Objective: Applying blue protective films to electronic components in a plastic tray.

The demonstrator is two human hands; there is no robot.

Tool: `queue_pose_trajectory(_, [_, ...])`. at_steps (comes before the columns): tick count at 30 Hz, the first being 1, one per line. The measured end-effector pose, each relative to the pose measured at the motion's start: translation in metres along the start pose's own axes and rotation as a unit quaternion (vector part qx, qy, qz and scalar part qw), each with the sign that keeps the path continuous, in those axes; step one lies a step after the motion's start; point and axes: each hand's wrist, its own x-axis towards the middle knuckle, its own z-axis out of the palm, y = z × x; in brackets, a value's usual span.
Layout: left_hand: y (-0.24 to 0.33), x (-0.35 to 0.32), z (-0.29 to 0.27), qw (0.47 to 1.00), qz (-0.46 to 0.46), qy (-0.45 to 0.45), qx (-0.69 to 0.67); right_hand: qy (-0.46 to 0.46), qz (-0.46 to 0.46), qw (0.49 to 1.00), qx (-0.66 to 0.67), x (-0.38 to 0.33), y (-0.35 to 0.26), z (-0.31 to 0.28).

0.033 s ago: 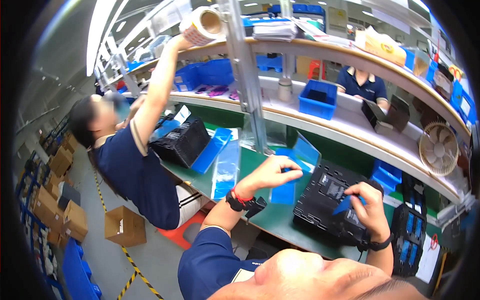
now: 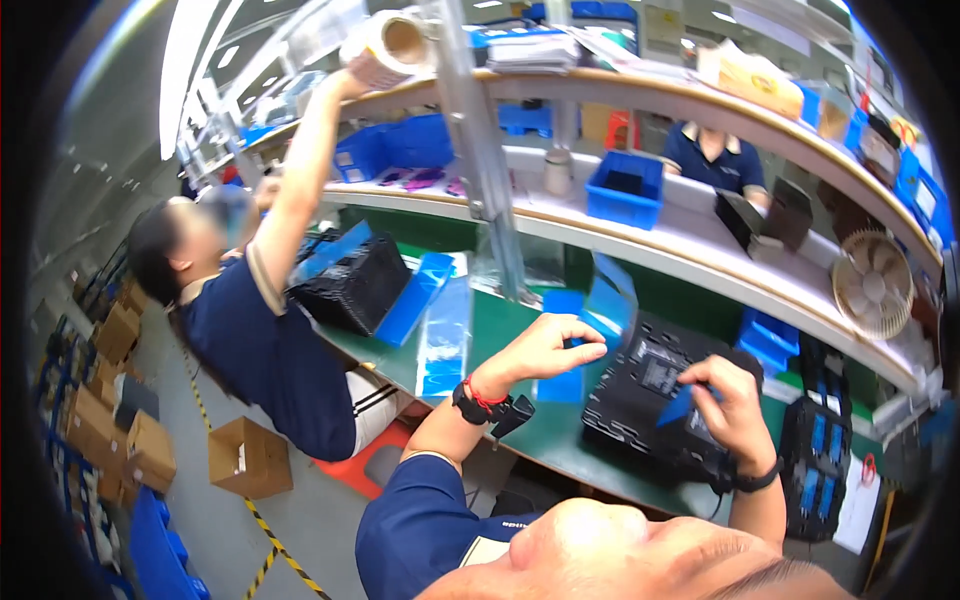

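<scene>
A black, flat electronic unit lies on the green worktop, right of centre, its slotted top facing up. The right hand rests on it, fingers curled closed around a small blue strip pinched against the top of the unit. The left hand hovers just left of the unit, its fingers pinched shut on the lower corner of a translucent blue bag, which stands up from the worktop. A blue sheet lies flat below that hand, touching the unit's left edge. A black band with a red cord sits on the left wrist, and a dark band on the right.

Further left on the worktop lies a long blue plastic bag, then a second black unit partly wrapped in blue film. A co-worker in a dark blue shirt stands there, one arm stretched up to a roll of tape on the top shelf. On the middle shelf sit a blue bin and a small white fan. Another person in dark blue sits behind the shelves. Cardboard boxes stand on the floor at the left.
</scene>
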Motion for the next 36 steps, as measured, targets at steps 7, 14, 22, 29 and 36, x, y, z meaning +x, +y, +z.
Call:
queue_pose_trajectory(7, [-0.022, 0.011, 0.033, 0.979, -0.012, -0.067, -0.192, -0.057, 0.015, 0.994, 0.09, 0.009, 0.029, 0.026])
queue_pose_trajectory(14, [-0.016, 0.016, 0.044, 0.988, -0.015, -0.102, -0.118, -0.074, 0.039, 0.993, 0.087, 0.001, 0.032, 0.031])
queue_pose_trajectory(22, [-0.018, 0.009, 0.064, 0.905, 0.345, 0.059, 0.242, 0.089, 0.122, 0.933, 0.327, -0.022, 0.045, -0.009])
queue_pose_trajectory(29, [-0.006, 0.011, 0.06, 0.913, 0.311, -0.023, 0.264, 0.118, 0.217, 0.908, 0.339, -0.036, 0.051, -0.016])
queue_pose_trajectory(36, [-0.02, 0.013, 0.027, 0.931, 0.219, 0.196, 0.216, 0.034, 0.341, 0.889, 0.304, -0.034, 0.06, -0.006])
